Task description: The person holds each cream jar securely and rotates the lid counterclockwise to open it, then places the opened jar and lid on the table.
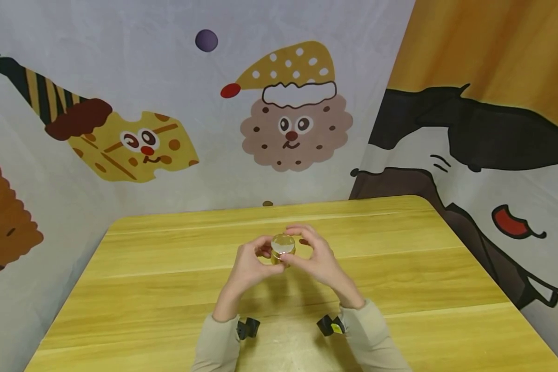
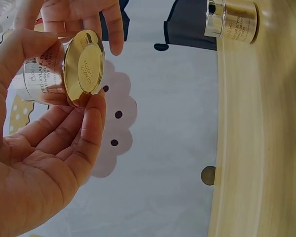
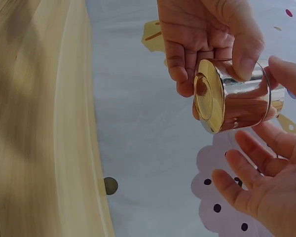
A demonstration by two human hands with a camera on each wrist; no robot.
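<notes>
Left grip [image 1: 250, 267] and right grip [image 1: 322, 262] hold a gold jar [image 2: 53, 81] lettered "PRO-XYLANE".

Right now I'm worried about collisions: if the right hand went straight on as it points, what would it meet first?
Probably the gold jar, held by the left hand; the right hand seems to touch it, though depth is unclear.

Mirror-bright gold is shown by the jar [image 2: 64, 66], dark lettering [image 2: 51, 81] being printed on its side; its top [image 1: 283, 242] is tinted paler, perhaps only by glare. The tabletop [image 1: 167, 289] is streaked in yellow wood grain, the sleeves [image 1: 218, 341] are coloured beige, and the pale backdrop [image 1: 218, 155] is printed with a pink, brown-spotted biscuit [image 1: 302, 152]
</notes>
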